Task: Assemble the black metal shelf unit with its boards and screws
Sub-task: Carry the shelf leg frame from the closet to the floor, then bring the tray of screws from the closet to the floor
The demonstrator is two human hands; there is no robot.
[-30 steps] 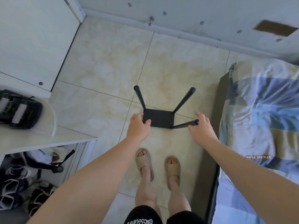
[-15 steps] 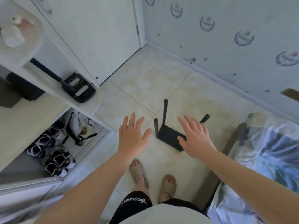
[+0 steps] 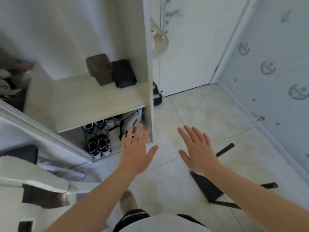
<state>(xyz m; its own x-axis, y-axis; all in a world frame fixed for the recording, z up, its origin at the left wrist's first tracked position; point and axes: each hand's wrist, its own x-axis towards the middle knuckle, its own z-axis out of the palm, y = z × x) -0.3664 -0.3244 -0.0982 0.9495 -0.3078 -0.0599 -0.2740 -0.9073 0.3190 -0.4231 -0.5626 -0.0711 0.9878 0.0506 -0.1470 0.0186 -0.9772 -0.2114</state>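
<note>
The black metal shelf unit (image 3: 207,188) sits upside down on the tiled floor at the lower right, its black legs (image 3: 224,149) sticking outward; my right forearm hides part of it. My left hand (image 3: 136,149) hovers with fingers spread in front of the cabinet, a ring on one finger, holding nothing. My right hand (image 3: 196,149) is raised above the floor with straight spread fingers, clear of the unit and empty.
A white cabinet (image 3: 148,64) stands at left, with shoes (image 3: 99,145) in its lower space and a brown box (image 3: 99,68) and black box (image 3: 123,72) on its shelf. A white door (image 3: 189,47) and a patterned wall (image 3: 270,67) are behind. My slippered foot (image 3: 127,200) is on the floor.
Both hands let go of the shelf unit and rose open with fingers spread. My view swung left toward the cabinet and door, so the unit now lies at the lower right.
</note>
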